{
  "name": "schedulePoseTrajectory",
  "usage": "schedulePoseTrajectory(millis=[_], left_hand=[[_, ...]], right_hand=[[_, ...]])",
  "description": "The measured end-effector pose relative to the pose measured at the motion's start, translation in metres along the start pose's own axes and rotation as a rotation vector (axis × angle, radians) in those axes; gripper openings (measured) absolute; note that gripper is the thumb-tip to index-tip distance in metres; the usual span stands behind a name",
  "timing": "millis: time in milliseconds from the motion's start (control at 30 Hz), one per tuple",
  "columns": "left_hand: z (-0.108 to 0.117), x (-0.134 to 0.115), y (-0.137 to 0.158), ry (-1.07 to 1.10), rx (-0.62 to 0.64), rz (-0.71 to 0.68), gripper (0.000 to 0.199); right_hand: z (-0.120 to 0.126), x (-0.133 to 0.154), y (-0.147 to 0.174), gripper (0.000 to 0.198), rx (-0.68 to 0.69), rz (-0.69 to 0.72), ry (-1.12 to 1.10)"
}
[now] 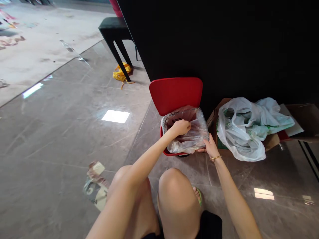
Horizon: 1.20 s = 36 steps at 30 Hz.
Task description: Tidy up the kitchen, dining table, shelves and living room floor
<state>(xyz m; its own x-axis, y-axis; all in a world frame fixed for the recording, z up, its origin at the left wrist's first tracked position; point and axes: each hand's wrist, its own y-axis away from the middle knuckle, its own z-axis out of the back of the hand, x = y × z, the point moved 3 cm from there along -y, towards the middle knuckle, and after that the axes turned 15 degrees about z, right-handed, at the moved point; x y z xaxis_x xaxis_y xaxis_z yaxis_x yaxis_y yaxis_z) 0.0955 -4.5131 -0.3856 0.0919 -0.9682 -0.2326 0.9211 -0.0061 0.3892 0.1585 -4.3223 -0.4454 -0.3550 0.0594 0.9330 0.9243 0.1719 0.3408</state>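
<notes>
A clear plastic bag (196, 131) lines a small red bin (162, 131), its edge folded out over the rim. The bin's red lid (176, 94) stands raised behind it. Over the bin's opening, my left hand (181, 127) is closed in a fist on the plastic; its fingertips are hidden. At the right front corner, my right hand (209, 146) grips the bag's edge, thumb on top and fingers underneath. Part of the bag is stretched between my two hands.
A crumpled white plastic bag (251, 127) lies over cardboard boxes (302, 121) to the right. Behind the bin rises a black panel (224, 43). A dark stool (116, 30) stands beyond, with a yellow cloth-like item (122, 72) beneath. Scraps (96, 186) lie on the floor at left.
</notes>
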Motion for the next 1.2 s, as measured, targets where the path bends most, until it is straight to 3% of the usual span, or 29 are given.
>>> schedulePoseTrajectory(millis=[100, 133, 300, 433, 567, 700, 800, 933, 1033, 1200], left_hand=[[0.031, 0.019, -0.007, 0.049, -0.337, -0.045, 0.036], [0.036, 0.027, -0.013, 0.073, -0.389, -0.058, 0.043], [0.015, 0.062, -0.043, 0.089, -0.127, -0.054, 0.036], [0.003, 0.07, -0.04, 0.051, -0.254, -0.023, 0.043], [0.002, 0.08, -0.03, 0.001, -0.356, -0.008, 0.037], [-0.003, 0.107, -0.023, 0.21, -0.384, 0.08, 0.032], [-0.013, 0.124, -0.02, 0.387, -0.34, 0.036, 0.035], [-0.022, 0.137, -0.018, 0.457, -0.357, -0.017, 0.037], [-0.025, 0.14, -0.018, 0.467, -0.399, -0.006, 0.038], [-0.024, 0.137, -0.021, 0.427, -0.331, 0.011, 0.039]], right_hand=[[-0.002, -0.005, -0.002, 0.052, 0.012, 0.008, -0.019], [-0.002, -0.007, -0.003, 0.051, 0.011, 0.01, -0.028], [-0.003, -0.012, -0.003, 0.047, -0.024, -0.004, -0.076], [-0.005, -0.013, 0.0, 0.042, -0.016, -0.048, -0.143], [-0.007, -0.014, 0.003, 0.043, -0.037, -0.055, -0.194], [-0.007, -0.019, 0.007, 0.048, -0.022, -0.001, -0.135], [-0.003, -0.018, 0.006, 0.051, 0.09, 0.02, 0.067], [0.009, 0.001, -0.012, 0.047, 0.249, 0.205, 0.667], [0.008, 0.022, -0.036, 0.052, 0.216, 0.428, 1.003], [-0.01, 0.034, -0.065, 0.043, 0.082, 0.612, 1.043]])
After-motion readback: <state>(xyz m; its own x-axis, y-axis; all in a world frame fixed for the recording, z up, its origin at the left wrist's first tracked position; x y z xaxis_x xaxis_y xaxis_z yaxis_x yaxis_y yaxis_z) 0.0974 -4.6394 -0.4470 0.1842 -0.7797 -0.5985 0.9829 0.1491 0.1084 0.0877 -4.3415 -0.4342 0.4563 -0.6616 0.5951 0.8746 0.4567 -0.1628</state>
